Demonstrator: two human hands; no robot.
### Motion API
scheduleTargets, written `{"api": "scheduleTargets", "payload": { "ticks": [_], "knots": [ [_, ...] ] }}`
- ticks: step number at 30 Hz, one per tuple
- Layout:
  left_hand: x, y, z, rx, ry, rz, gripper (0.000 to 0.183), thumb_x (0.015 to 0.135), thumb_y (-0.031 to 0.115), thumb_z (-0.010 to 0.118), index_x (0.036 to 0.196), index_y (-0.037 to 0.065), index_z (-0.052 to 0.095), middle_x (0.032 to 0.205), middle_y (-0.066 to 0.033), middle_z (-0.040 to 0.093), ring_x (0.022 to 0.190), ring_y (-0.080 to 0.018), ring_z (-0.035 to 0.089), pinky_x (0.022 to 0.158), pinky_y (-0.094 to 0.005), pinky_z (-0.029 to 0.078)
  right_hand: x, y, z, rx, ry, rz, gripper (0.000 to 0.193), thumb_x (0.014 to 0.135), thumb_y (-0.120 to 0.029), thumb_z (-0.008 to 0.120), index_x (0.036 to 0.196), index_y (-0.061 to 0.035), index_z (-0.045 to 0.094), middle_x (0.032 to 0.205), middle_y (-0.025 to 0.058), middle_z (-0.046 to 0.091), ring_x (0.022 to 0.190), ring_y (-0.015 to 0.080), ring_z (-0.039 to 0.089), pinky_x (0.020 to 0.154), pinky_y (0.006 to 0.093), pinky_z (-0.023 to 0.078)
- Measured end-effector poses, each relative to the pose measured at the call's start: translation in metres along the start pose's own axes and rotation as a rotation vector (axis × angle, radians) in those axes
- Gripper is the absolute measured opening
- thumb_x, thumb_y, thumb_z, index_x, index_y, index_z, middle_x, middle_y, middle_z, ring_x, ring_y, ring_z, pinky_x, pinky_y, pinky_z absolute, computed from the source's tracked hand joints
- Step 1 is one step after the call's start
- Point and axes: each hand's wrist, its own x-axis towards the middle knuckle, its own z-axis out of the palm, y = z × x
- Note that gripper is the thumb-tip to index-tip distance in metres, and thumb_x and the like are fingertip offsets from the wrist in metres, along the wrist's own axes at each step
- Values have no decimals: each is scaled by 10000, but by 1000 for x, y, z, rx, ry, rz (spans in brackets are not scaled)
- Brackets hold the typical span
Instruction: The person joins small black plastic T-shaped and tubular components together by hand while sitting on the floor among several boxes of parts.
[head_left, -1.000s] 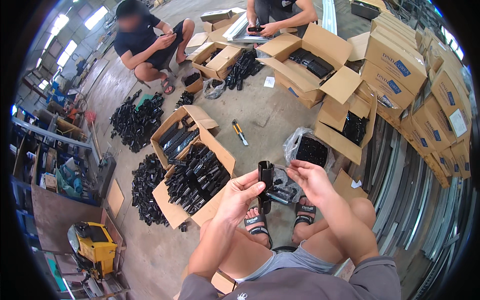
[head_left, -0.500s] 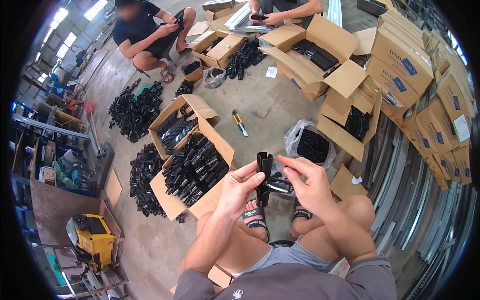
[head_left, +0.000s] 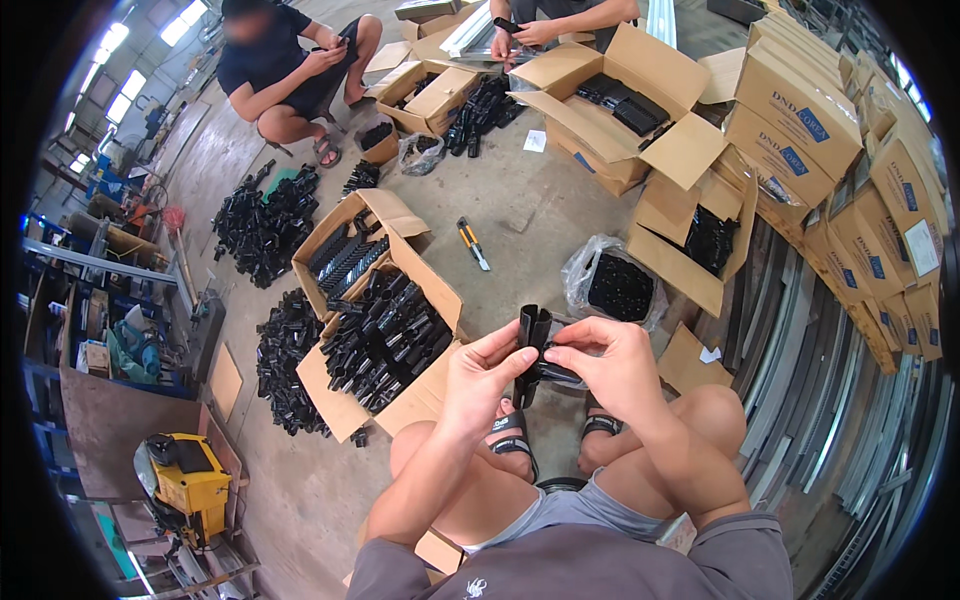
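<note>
Heaps: loose black parts (head_left: 262,228), left of the knife, and a second heap (head_left: 290,360) nearer the wearer.
Carton: open box (head_left: 325,392) just left of the knife and toward the wearer, filled with similar parts; its flap edges bound the room beside the left hand.
Knife: yellow-and-black utility knife (head_left: 472,243), with concrete floor (head_left: 520,260) showing around it.
Left hand: this hand (head_left: 478,378), nearer the wearer than the knife, pinches a black part (head_left: 530,328), roughly upright.
Progress: that one part appears unfinished, being still handled; whether the heaped ones are done or waiting cannot be told.
Right hand: this hand (head_left: 615,365), fingers drawn together at the part's right side; whether they grip anything is unclear.
Bag: clear plastic bag (head_left: 577,275) of small black pieces, right of the knife, bounding room beyond the right hand.
</note>
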Motion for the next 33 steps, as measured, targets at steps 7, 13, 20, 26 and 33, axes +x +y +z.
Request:
{"api": "scheduleTargets", "payload": {
  "ticks": [7,13,20,26,33],
  "knots": [
    [-4,2,4,44,20,51,426,868,-52,682,1281,-59,578,1151,-125,682,1010,-128,648,895,-263,525,2,11,8,60,-5,60,181,809,-94,768,958,5,743,814,101,741,693,86,644,635,249,503],
    [-5,3,2,63,47,79,438,866,-40,692,1287,-60,573,1151,-124,681,1011,-130,647,892,-262,527,5,24,17,252,5,97,172,834,-71,751,976,25,740,831,86,734,748,94,646,684,241,509],
    [-5,4,1,87,45,88,453,880,3,698,1307,-57,559,1158,-114,685,999,-110,645,849,-232,520,4,25,25,333,18,173,185,831,-81,756,969,41,735,874,84,722,788,103,649,712,243,510],
    [-4,2,-1,96,79,101,470,886,22,697,1324,-54,546,1141,-113,693,964,-95,650,753,-196,522,-1,23,30,237,31,54,195,859,-78,723,992,65,717,924,100,696,814,124,651,705,259,514],
    [-5,3,1,138,104,77,468,894,20,684,1330,-63,533,1139,-118,694,940,-89,652,740,-197,529,-3,20,29,97,83,-2,184,849,-107,721,969,32,723,969,134,692,867,205,673,737,316,526]
  ]
}}
